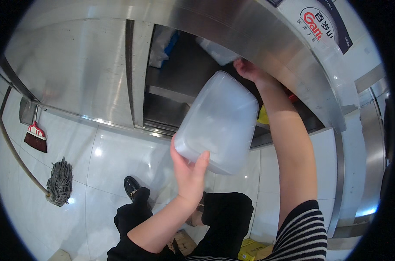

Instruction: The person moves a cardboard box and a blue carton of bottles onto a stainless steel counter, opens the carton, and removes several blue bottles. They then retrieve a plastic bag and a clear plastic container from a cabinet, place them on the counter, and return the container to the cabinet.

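My left hand [191, 173] grips one end of a translucent plastic container [220, 120], which is tilted in front of the open cabinet. My right hand [248, 69] reaches inside under the steel counter's edge, its fingers at the corner of another clear plastic container [218, 52]. Whether those fingers hold it or only touch it, I cannot tell. On the cabinet's shelf [171, 93], a white and blue plastic bag [163, 45] lies at the left. Something yellow [263, 115] shows behind the held container, close to my right forearm.
A steel door panel [73, 65] covers the cabinet's left part. On the tiled floor are a red broom [36, 137], a dustpan [27, 111] and a grey string mop [61, 182]. Cardboard [182, 243] and a yellow box [249, 249] lie by my legs. A printed carton [318, 23] stands on the counter.
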Available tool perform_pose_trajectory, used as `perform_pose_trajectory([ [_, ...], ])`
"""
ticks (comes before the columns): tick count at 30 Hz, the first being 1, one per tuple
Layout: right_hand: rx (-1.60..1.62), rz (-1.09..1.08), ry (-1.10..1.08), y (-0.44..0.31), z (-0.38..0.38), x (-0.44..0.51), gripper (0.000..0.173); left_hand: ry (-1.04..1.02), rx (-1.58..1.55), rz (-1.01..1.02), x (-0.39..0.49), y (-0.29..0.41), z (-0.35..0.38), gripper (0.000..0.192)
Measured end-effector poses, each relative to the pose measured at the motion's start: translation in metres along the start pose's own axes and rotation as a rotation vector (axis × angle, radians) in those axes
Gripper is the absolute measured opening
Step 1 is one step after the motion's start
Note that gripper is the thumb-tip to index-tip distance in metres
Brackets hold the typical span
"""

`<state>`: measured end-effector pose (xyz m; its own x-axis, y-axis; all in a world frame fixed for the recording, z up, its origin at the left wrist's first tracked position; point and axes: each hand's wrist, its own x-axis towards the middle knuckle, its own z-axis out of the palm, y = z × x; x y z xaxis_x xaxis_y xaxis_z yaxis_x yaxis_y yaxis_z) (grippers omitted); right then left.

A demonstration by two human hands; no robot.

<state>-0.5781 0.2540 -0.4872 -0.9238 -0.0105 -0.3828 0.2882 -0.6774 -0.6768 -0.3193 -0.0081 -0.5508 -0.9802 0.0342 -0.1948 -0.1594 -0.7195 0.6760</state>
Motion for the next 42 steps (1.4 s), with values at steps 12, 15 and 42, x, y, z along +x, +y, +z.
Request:
perform_pose_trajectory([
  [12, -0.248, -0.064, 0.291, 0.055, -0.009, -0.191, 0.031, 0.15, 0.53, 0.23, -0.002, -0.004, -0.002, 0.087],
  [15, -0.284, -0.035, 0.147, 0.093, -0.006, -0.222, 0.031, 0.193, 0.263, 0.135, 0.002, -0.005, -0.008, 0.085],
  [42, -1.258, -0.544, 0.143, 0.104, 0.005, -0.174, 0.049, 0.198, -0.15, -0.18, -0.001, 0.045, -0.032, 0.068],
])
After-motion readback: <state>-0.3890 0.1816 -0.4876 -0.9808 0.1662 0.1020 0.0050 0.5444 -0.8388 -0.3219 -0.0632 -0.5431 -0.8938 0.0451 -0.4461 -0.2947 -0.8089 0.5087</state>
